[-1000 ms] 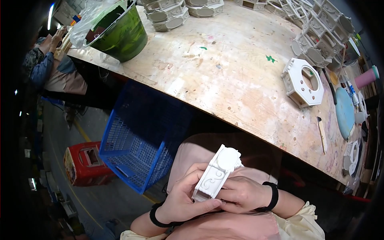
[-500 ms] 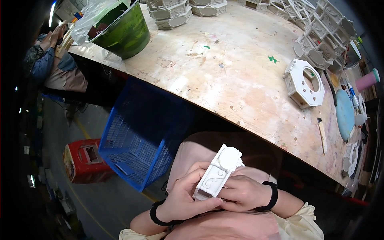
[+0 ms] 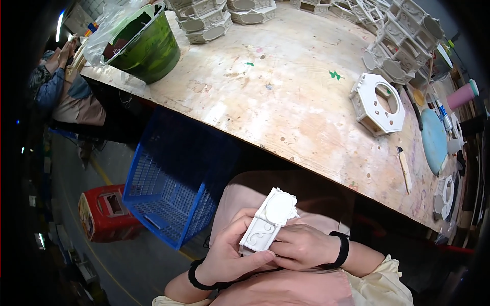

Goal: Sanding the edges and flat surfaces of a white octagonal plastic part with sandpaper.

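A white moulded ornamental casting [image 3: 266, 222], with a raised oval and scroll relief on its side, is held tilted over my lap. My left hand [image 3: 230, 251] grips it from the left, thumb across its lower end and fingers behind it. On its right side, my right hand [image 3: 302, 247] has its fingers curled in against the casting; the fingertips are hidden behind it. On the table lies a similar octagonal white casting [image 3: 368, 113] with a round opening in its top face. A small knife-like tool with a pale handle [image 3: 405, 171] rests nearer the table's edge.
A green bucket [image 3: 153, 53] stands on the wooden table's [image 3: 286, 120] far left corner. Stacked white castings [image 3: 403, 43] rise at the back right. Below the table edge sit a blue plastic crate [image 3: 168, 201] and a red stool [image 3: 104, 211]. Another person [image 3: 71, 97] sits far left.
The casting has tipped a little in my hands, so its oval face turns more toward me. The whole view has shifted slightly; both hands keep their places on the piece.
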Action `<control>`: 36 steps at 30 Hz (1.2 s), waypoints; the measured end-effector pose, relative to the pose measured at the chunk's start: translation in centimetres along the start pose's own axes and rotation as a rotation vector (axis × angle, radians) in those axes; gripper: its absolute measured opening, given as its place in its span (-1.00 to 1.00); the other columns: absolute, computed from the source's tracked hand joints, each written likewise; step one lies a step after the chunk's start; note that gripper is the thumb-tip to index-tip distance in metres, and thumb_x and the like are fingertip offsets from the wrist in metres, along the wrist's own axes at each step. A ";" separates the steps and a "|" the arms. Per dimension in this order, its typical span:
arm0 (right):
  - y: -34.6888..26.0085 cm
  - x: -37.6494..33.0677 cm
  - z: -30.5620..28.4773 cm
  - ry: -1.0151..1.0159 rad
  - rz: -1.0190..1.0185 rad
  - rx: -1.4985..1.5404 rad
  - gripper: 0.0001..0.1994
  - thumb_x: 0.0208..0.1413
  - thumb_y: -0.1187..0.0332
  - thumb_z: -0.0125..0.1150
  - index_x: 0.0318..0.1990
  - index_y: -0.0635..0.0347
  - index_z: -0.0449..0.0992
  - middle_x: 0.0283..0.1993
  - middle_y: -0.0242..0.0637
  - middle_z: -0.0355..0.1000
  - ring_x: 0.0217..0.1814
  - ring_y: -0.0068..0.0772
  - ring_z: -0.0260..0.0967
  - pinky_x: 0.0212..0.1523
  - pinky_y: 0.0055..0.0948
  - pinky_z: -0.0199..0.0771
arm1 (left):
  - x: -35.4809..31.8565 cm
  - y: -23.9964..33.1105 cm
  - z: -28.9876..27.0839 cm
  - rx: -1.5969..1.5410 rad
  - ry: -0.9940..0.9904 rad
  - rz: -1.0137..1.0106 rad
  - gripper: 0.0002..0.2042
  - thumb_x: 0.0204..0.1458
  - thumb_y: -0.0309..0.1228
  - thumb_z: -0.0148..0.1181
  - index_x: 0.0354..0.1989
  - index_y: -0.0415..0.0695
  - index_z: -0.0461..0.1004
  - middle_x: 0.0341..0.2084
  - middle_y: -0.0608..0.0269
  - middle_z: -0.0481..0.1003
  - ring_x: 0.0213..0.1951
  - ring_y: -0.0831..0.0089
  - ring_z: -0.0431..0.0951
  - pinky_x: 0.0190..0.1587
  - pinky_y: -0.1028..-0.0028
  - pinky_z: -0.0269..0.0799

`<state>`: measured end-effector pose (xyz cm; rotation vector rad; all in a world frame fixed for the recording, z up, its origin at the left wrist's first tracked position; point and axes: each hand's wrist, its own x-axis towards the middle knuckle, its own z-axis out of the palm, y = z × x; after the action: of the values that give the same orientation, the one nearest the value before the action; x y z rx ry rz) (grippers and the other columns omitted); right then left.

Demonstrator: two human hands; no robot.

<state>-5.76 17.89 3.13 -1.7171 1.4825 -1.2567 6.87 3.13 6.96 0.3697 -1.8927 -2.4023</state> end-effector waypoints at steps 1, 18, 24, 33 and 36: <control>-0.1 0.0 0.0 0.001 -0.009 -0.014 -0.89 -0.12 0.42 0.18 -0.47 0.26 0.41 -0.33 -0.19 0.29 -0.41 -0.18 0.35 -0.40 -0.28 0.40 | -0.1 0.0 0.1 0.002 0.002 0.000 -0.64 -0.10 -0.53 0.26 -0.11 -0.33 0.33 0.03 0.11 0.24 0.02 0.47 0.31 0.02 0.49 0.26; 0.2 -0.3 -0.1 -0.116 0.013 -0.489 -0.86 -0.20 0.39 0.08 -0.47 0.27 0.44 -0.27 -0.22 0.36 -0.33 -0.36 0.37 -0.33 -0.46 0.46 | -0.9 -1.0 -0.7 -0.164 0.087 -0.057 -0.81 0.02 -0.53 0.10 -0.19 -0.32 0.36 -0.16 0.15 0.40 -0.12 0.50 0.39 -0.04 0.50 0.28; 0.6 -0.5 -1.6 -0.019 0.051 -0.438 -0.89 -0.11 0.41 0.07 -0.51 0.27 0.42 0.01 -0.15 0.35 -0.17 -0.29 0.41 -0.23 -0.42 0.48 | -1.5 -2.5 -2.1 -0.239 0.098 0.067 -0.82 -0.01 -0.55 0.11 -0.22 -0.33 0.39 -0.07 0.03 0.39 0.07 0.31 0.34 0.09 0.37 0.22; 0.2 -0.9 -3.4 0.265 0.034 -0.241 -0.83 -0.25 0.48 0.29 -0.40 0.21 0.50 -0.12 -0.19 0.38 -0.30 -0.30 0.41 -0.36 -0.45 0.46 | -2.5 -3.5 -3.4 -0.437 0.081 0.082 -0.79 -0.03 -0.50 0.13 -0.21 -0.32 0.41 -0.13 -0.03 0.44 0.03 0.26 0.39 0.08 0.29 0.27; -0.2 -1.1 -3.2 0.364 0.081 -0.141 -0.84 -0.29 0.50 0.32 -0.45 0.21 0.52 -0.07 -0.08 0.35 -0.16 -0.22 0.37 -0.25 -0.42 0.43 | -2.9 -4.0 -3.8 -0.654 0.115 0.068 -0.79 -0.03 -0.50 0.11 -0.21 -0.32 0.41 -0.12 -0.05 0.44 -0.02 0.26 0.43 0.05 0.30 0.31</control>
<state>-8.45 19.55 4.32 -1.5517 1.8683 -1.5116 10.97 1.05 2.70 0.3691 -0.9663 -2.6933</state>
